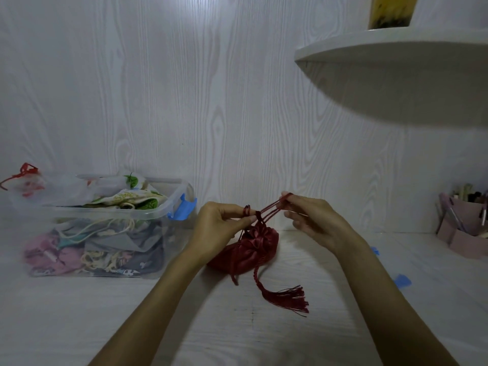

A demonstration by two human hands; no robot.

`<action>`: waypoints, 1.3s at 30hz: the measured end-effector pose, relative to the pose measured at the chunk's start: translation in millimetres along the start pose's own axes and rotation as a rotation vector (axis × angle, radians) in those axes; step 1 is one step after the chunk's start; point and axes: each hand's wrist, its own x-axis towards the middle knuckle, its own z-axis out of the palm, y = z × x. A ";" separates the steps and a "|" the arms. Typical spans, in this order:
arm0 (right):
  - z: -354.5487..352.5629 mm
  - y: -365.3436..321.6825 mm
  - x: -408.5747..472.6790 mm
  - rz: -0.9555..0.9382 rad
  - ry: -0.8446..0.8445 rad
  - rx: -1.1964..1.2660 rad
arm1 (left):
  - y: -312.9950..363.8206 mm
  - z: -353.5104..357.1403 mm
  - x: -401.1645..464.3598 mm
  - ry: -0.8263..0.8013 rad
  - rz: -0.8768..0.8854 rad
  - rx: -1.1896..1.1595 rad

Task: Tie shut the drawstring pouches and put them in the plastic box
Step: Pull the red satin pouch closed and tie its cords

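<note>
**Two hands on the cords of a red pouch**

Two bare hands work above a white wood-grain table. Dark red satin pouch lies on the table between the forearms, mouth gathered into folds and facing up and back. A tassel trails from it toward the viewer, fringe spread flat on the table.

Left hand: fingers curled, tips pinching the red cords just above the gathered mouth; a loop of cord sits round one fingertip. Right hand: raised slightly higher, thumb and forefinger pinching the far end of the same cords, remaining fingers loosely bent. Cords run taut between the two hands, several strands side by side.

Clear plastic box stands on the table to the left of the pouch, near the left wrist, lid off, blue latch on its near end. It is heaped with cloth pouches, some leaf-printed, grey and pink ones lower down. A clear bag with red ties rests against its far left corner.

Far right: pink holder with pens. A rounded white shelf juts overhead.
</note>
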 end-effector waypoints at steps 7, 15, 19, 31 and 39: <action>-8.6 -3.2 2.4 -0.128 -0.069 -0.309 | -0.8 -6.3 2.7 0.059 -0.022 -0.110; -20.8 -27.6 -19.9 -0.002 -0.543 -0.563 | -11.5 -14.3 0.9 0.038 -0.174 -0.086; 1.0 -15.4 0.2 -0.148 -0.237 0.029 | -12.2 -8.1 1.1 -0.010 -0.285 -0.183; -9.7 22.0 20.0 0.052 -0.035 0.022 | -16.4 -1.9 7.0 0.189 -0.367 -0.387; 3.6 28.4 13.6 0.115 -0.271 -0.283 | -6.0 -10.7 9.9 -0.023 -0.518 -0.634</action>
